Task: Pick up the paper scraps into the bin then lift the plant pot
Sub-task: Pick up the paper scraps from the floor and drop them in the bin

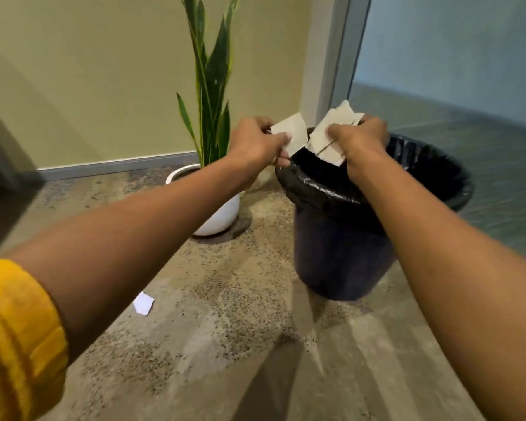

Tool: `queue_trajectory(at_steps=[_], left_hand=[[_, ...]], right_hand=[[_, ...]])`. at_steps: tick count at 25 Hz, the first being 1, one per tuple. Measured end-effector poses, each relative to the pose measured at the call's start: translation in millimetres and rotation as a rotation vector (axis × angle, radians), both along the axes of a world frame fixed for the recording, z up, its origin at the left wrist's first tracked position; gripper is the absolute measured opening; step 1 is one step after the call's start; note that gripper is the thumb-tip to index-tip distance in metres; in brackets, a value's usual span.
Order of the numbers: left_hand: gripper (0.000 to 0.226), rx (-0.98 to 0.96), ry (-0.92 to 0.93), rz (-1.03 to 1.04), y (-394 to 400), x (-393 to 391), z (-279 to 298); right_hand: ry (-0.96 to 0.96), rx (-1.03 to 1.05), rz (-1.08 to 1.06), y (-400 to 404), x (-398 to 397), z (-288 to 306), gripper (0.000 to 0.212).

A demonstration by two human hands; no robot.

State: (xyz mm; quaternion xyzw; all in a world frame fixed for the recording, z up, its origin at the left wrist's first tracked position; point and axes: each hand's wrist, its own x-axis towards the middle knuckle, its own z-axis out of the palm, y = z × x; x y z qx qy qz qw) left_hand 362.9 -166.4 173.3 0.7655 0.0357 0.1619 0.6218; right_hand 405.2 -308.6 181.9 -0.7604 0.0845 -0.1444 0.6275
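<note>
I am seeing both arms stretching far forward, with the hands meeting over the near-left rim of the bin [456, 196]. The left hand [257, 142] is pinching one paper scrap [290, 133] between thumb and fingers; the right hand [362, 141] is gripping a small stack of scraps [327, 138] above the black liner. Another scrap [143, 303] is lying on the floor [225, 344], near and left. The plant pot [219, 217] is standing just left of the bin, partly behind the left forearm.
</note>
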Motion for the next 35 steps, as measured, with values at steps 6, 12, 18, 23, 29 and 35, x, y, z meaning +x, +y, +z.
queue_trajectory(at_steps=[6,12,18,23,29,35], left_hand=[[0.013,-0.007,0.021,-0.099,-27,-6,6],[0.017,0.069,0.016,-0.026,13,-21,-2],[0.017,0.129,0.092,0.059,82,-51,-33],[0.011,0.238,0.265,0.191,181,-95,-99],[0.036,0.83,0.668,0.246,300,-155,-177],[0.111,0.885,0.985,0.225,358,-182,-229]], right_hand=[[0.051,-0.033,0.041,-13,5,-3,0.026],[-0.107,-0.096,0.24,23,-13,0,0.021],[-0.196,-0.233,0.536,102,-51,-22,0.009],[-0.037,-0.443,0.808,183,-83,-119,0.007],[0.128,-0.764,1.081,267,-93,-226,0.022],[0.13,-1.197,1.28,315,-71,-255,0.094]])
